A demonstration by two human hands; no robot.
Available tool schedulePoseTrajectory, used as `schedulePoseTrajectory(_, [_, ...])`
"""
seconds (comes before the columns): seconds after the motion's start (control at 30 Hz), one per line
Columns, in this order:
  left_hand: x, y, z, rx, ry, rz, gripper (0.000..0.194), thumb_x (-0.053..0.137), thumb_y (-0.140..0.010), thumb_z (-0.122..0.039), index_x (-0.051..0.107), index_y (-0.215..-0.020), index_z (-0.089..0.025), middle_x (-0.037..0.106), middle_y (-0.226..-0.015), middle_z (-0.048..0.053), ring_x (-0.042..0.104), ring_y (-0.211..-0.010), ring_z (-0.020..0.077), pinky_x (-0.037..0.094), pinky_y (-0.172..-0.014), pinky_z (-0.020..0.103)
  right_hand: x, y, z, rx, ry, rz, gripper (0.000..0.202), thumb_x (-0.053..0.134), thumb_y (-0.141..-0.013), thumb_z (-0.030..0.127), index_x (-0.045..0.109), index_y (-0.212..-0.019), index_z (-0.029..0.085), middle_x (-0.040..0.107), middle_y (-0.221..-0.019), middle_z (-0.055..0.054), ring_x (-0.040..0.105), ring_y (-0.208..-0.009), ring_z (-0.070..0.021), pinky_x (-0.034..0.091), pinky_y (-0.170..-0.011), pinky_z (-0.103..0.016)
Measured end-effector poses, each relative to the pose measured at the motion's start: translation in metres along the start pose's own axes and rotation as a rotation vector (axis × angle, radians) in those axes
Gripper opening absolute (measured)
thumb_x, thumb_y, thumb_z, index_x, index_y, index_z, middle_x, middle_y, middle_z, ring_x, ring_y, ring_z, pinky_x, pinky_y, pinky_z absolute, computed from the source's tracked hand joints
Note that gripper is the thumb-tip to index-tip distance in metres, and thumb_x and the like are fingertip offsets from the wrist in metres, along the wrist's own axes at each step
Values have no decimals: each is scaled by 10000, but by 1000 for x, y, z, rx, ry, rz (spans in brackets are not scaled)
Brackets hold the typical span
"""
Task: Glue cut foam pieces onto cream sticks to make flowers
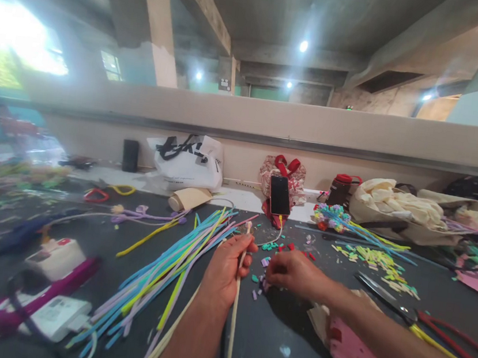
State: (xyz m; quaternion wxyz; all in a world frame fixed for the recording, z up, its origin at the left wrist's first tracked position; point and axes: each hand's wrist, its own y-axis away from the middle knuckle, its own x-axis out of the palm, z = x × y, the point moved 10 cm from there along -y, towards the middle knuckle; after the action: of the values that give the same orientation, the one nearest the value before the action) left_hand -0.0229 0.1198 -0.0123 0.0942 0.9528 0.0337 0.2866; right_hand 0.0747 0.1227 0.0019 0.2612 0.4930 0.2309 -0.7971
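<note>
My left hand (231, 262) is closed around a pale cream stem (233, 323), whose small light tip shows just above the fingers. My right hand (291, 272) is a little to the right, low over the dark tabletop, its fingers curled beside small purple pieces (265, 262); what they hold, if anything, is hidden. Left of my left hand lies a loose bundle of blue, purple and yellow stems (167, 269). Small teal pieces (271, 246) and red bits are scattered just beyond my right hand.
Large scissors (413, 319) and pink material (353, 350) lie at the right, near yellow-green pieces (375, 259). A phone (279, 195) leans at the back between a white bag (189, 161) and a cloth bag (397, 204). White chargers (59, 316) sit at the left.
</note>
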Motion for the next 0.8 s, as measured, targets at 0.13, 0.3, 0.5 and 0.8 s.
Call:
schedulePoseTrajectory(0.13, [2,0,2,-2,0,17,133,611,-624,-213,530,-702,-142,537,-554,-40,391,-355,8,193,-293,98,10,5,23,-95,121,35,163,504,-734,166,660,-760,201,625,-759,-15,555,-658,-127,344,-562,-199])
schedulePoseTrajectory(0.3, [3,-1,4,4,-3,28,151,619,-617,-234,525,-694,-144,533,-548,-42,387,-355,8,186,-295,102,12,5,28,-101,228,22,180,490,-773,217,655,-843,228,599,-800,-30,542,-642,-130,316,-541,-215])
schedulePoseTrajectory(0.5, [4,0,3,-3,-13,25,155,625,-609,-234,536,-700,-147,536,-545,-49,385,-351,6,189,-300,104,-12,1,22,-72,172,-102,173,512,-759,202,652,-855,236,618,-822,-18,564,-711,-137,356,-596,-210])
schedulePoseTrajectory(0.8, [9,3,2,-6,-43,61,142,613,-635,-239,522,-699,-150,535,-563,-50,387,-361,5,205,-302,100,-75,40,-59,221,96,-292,234,439,-792,258,652,-796,160,657,-710,-26,575,-627,-145,387,-552,-219])
